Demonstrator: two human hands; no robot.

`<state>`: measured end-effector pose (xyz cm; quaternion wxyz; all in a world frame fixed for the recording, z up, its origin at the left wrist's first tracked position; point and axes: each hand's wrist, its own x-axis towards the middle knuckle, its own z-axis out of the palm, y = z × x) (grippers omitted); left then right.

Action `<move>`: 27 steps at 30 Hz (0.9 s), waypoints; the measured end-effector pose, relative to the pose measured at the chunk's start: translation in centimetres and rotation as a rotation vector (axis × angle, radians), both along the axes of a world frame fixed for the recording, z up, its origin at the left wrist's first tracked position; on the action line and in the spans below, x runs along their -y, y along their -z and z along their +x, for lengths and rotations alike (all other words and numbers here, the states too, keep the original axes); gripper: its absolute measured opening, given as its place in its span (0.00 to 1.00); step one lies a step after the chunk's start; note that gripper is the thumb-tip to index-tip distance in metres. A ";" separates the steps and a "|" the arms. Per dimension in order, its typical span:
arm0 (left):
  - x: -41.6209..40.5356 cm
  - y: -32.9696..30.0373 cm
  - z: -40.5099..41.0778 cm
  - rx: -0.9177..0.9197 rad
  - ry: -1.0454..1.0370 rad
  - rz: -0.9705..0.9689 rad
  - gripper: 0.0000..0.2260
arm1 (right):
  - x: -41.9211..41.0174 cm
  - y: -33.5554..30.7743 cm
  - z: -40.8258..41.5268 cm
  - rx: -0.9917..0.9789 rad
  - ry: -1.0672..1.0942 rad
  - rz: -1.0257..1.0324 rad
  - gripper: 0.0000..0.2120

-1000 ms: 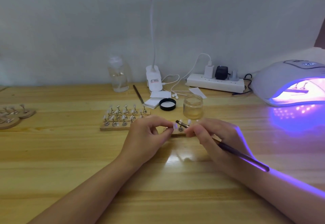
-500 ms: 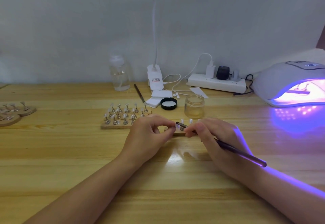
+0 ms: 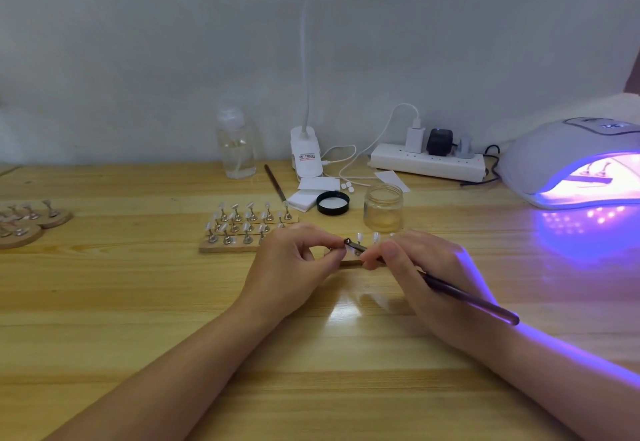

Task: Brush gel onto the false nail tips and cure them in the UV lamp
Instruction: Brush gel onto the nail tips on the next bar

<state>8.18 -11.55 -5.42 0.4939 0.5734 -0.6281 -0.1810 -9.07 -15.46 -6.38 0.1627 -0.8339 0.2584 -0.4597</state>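
My right hand [image 3: 426, 267] grips a dark gel brush [image 3: 467, 296], its tip reaching a small wooden strip with false nail tips [image 3: 375, 236] on metal stands. My left hand [image 3: 294, 264] pinches the strip's left end, right at the brush tip; the nail under the brush is hidden by my fingers. An open glass jar of gel [image 3: 383, 207] stands just behind, its black lid [image 3: 332, 203] to the left. The UV lamp [image 3: 571, 160] glows purple at the far right with a nail strip inside.
A larger wooden board with several nail tips [image 3: 242, 229] lies left of my hands. Round wooden holders [image 3: 31, 222] sit at the far left. A clear bottle [image 3: 236, 142], lamp base [image 3: 306, 156], power strip [image 3: 427, 163], second brush [image 3: 275, 182] and white pads [image 3: 311, 191] line the back.
Both hands stay on the strip; the brush tip has shifted slightly left toward my left fingertips. The view has tilted a little.
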 end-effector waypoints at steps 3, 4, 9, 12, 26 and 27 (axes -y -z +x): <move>0.0 0.0 0.0 -0.006 -0.003 -0.009 0.12 | 0.0 0.0 0.0 0.009 -0.006 -0.005 0.22; 0.0 0.0 0.0 -0.008 -0.004 -0.013 0.13 | -0.1 -0.1 0.0 0.012 -0.010 -0.006 0.23; 0.1 0.1 0.1 -0.023 -0.013 -0.011 0.14 | -0.3 -0.1 0.0 0.034 -0.025 0.002 0.26; 0.1 0.1 0.1 -0.018 -0.019 -0.007 0.12 | -0.3 0.0 0.0 0.029 -0.023 0.021 0.25; 0.1 0.0 0.1 -0.022 0.010 -0.009 0.12 | -0.3 -0.5 -0.1 0.005 0.045 0.087 0.15; 0.1 0.0 0.1 -0.022 0.009 -0.011 0.12 | -0.3 -0.5 -0.1 -0.003 0.041 0.080 0.14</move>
